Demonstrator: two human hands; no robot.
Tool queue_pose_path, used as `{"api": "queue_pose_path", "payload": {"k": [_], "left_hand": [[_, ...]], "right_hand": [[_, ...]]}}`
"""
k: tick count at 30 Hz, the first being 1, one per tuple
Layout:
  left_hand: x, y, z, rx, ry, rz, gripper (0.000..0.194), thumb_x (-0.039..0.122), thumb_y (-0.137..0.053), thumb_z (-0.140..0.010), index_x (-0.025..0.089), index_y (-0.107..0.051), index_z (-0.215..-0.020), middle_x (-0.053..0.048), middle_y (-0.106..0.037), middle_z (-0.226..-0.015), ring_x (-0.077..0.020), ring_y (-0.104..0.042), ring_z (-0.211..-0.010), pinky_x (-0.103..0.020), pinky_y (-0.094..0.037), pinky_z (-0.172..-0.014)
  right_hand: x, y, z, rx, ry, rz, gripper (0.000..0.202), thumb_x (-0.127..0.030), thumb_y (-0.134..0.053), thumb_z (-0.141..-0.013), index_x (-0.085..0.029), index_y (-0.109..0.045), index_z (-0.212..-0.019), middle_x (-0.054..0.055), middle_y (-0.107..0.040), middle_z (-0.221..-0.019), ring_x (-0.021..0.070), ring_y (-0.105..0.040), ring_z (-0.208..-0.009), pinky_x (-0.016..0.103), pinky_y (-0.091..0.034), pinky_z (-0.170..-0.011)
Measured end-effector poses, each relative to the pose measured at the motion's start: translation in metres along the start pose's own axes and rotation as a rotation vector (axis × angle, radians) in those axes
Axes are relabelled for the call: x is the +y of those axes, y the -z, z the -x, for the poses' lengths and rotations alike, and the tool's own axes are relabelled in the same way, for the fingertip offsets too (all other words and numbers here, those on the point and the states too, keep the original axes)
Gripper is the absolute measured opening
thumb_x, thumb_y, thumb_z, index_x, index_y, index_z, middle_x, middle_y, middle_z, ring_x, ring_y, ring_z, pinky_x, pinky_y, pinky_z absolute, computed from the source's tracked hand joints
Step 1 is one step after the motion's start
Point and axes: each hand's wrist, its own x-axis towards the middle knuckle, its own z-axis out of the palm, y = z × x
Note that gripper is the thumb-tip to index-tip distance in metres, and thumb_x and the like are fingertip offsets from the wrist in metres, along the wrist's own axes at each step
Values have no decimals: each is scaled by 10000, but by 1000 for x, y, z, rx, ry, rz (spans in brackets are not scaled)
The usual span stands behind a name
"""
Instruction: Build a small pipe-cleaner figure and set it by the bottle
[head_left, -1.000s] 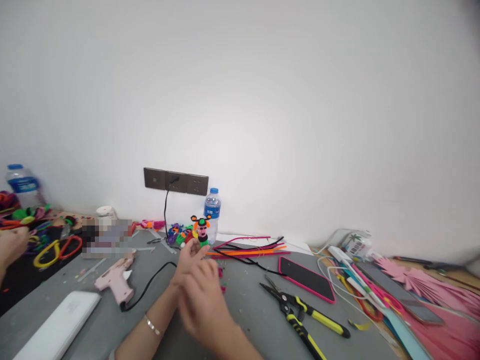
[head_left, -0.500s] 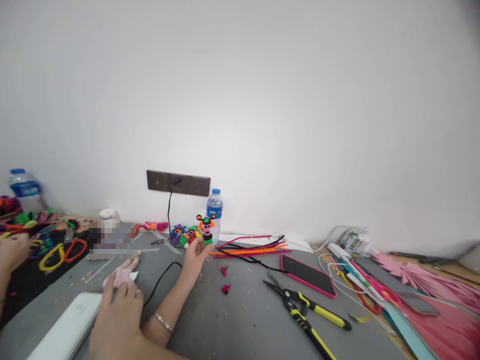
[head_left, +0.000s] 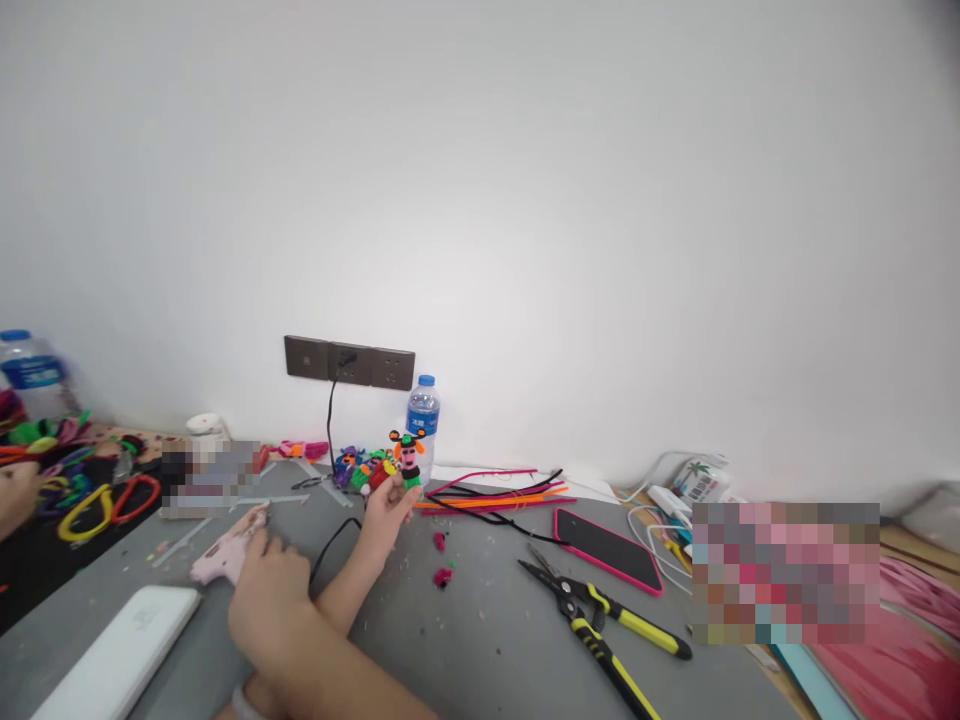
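Observation:
A small pipe-cleaner figure [head_left: 410,462] with a pink face, green body and orange ears stands upright between the fingers of my left hand [head_left: 386,512]. My left forearm passes beneath my right arm. Nearer to me, a pink glue gun [head_left: 227,550] lies on the grey tabletop, its tip pointing away. My right hand [head_left: 274,595] has curled fingers over the gun's right side; the thumb and part of the gun are hidden. Just behind my left hand are several colourful figures [head_left: 360,468].
A water bottle [head_left: 424,415] stands by the wall. Right of it lie pipe cleaners [head_left: 495,502], a phone [head_left: 607,550] and yellow-black pliers [head_left: 592,620]. A white box-like device [head_left: 120,650] is at lower left. Another person's hand [head_left: 16,495] shows at the far left, near scissors [head_left: 86,512].
My right hand has shifted right along the glue gun, off its handle. My left hand still holds up the figure. The view has turned slightly to the right.

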Motion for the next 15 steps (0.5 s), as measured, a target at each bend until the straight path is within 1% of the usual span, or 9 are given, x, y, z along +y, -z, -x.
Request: {"api": "queue_pose_path", "payload": {"k": [2,4,6,10,13,15], "left_hand": [[-1,0,0,0,0,3,392,515,-704,-674,193,-482,-698,90,-433,-529,-81,-413,-462,-198,-348,-473],[-4,-1,0,-10,-3,1,392,511,-706,-672,192,-481,-702,87,-439,-550,-81,-416,-468,-199,-353,-474],[-7,-2,1,-28,-8,-1,393,508,-710,-667,190,-481,-698,83,-444,-564,-83,-420,-470,-203,-360,-471],[-11,-7,3,-52,-24,-5,371,476,-722,-668,192,-482,-682,89,-424,-556,-90,-437,-472,-205,-363,-470],[-8,-9,5,-45,-41,-11,356,448,-730,-671,190,-485,-651,88,-433,-549,-90,-446,-476,-201,-354,-473],[-6,-10,6,-41,-48,-14,354,429,-743,-665,187,-488,-625,87,-444,-541,-88,-444,-477,-199,-348,-475]], "right_hand": [[-1,5,4,-28,22,-1,831,-64,-620,-722,-41,-225,-1453,241,-653,-1124,334,-649,-1002,451,-560,-743],[-1,11,10,-28,-2,-11,887,-39,-609,-705,-43,-168,-1474,234,-669,-1097,345,-655,-990,453,-568,-715],[1,16,17,-2,6,-86,865,-59,-586,-726,-37,-158,-1478,234,-676,-1086,353,-670,-956,464,-570,-698],[12,24,31,133,123,-330,755,-164,-511,-822,-44,-156,-1478,231,-661,-1129,357,-680,-951,483,-560,-735],[19,30,41,205,159,-446,707,-163,-484,-850,-68,-170,-1475,229,-639,-1172,352,-667,-995,475,-546,-780],[23,35,46,271,162,-554,669,-146,-468,-861,-76,-192,-1466,219,-613,-1217,327,-647,-1050,451,-534,-831]]}}
